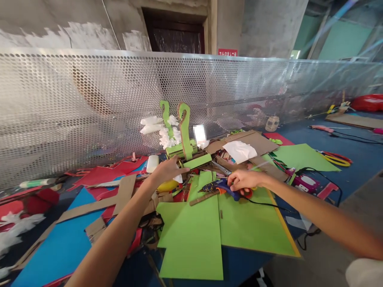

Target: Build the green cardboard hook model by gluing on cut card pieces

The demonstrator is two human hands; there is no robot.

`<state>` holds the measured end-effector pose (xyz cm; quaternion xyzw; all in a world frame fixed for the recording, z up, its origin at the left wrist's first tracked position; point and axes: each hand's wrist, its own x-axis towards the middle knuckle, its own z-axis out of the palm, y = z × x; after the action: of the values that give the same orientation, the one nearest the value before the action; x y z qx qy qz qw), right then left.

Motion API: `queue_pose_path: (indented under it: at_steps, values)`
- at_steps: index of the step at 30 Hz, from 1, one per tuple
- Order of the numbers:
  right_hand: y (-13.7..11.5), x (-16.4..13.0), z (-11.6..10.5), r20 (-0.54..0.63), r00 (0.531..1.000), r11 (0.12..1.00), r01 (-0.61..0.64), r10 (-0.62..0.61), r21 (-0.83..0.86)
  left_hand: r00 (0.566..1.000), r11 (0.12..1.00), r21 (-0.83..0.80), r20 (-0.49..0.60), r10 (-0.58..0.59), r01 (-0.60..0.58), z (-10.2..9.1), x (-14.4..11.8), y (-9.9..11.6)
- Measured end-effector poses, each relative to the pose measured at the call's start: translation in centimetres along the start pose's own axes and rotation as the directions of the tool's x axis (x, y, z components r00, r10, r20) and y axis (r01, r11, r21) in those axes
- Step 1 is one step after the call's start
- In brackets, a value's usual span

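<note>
My right hand [243, 181] is closed round the handle of a blue glue gun [223, 185], whose nozzle points left above the green sheets [191, 223] and a short cardboard strip [204, 197]. A black cord trails from its handle to the right. My left hand [167, 170] pinches the left end of a green-faced cardboard piece [197, 161] at the front of a green cardboard construction. Two hook-shaped green uprights [185, 131] rise from that construction, with crumpled white pieces [169, 137] around them. Part of my left fingertips' contact is hidden.
A perforated metal screen [119, 91] stands behind the cluttered blue table. Red paper [116, 172], blue sheets [66, 235] and cardboard scraps [125, 193] lie to the left. On the right are scissors [336, 158], a pink glue gun [321, 128] with its cord, and a jar [272, 123].
</note>
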<state>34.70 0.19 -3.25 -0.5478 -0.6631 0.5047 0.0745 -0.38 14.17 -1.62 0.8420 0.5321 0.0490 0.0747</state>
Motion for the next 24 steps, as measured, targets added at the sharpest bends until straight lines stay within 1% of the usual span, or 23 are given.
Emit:
queue_pose_path:
  at_steps: [6, 11, 17, 20, 24]
  values:
    - [-0.3, 1.3, 0.4, 0.03, 0.999, 0.999, -0.036, 0.037, -0.036, 1.0, 1.0, 0.019, 0.01, -0.004, 0.004, -0.4, -0.2, 0.4]
    - [-0.7, 1.2, 1.0, -0.004, 0.999, 0.995, -0.048, 0.048, -0.083, 1.0, 1.0, 0.011, 0.026, 0.004, -0.004, -0.4, -0.1, 0.3]
    - [-0.8, 0.9, 1.6, -0.081, 0.996, 0.979, -0.043, 0.027, -0.201, 1.0, 1.0, 0.009, 0.01, 0.0, 0.0, -0.3, -0.2, 0.3]
    - [-0.7, 0.8, 1.8, -0.118, 0.993, 0.968, -0.018, -0.012, -0.249, 1.0, 1.0, 0.017, 0.003, -0.003, 0.003, -0.4, -0.5, 0.6]
    - [-0.8, 0.1, 1.3, -0.079, 0.994, 0.973, 0.053, -0.072, -0.223, 1.0, 0.999, 0.044, 0.004, 0.003, -0.003, -0.7, -0.7, 0.9]
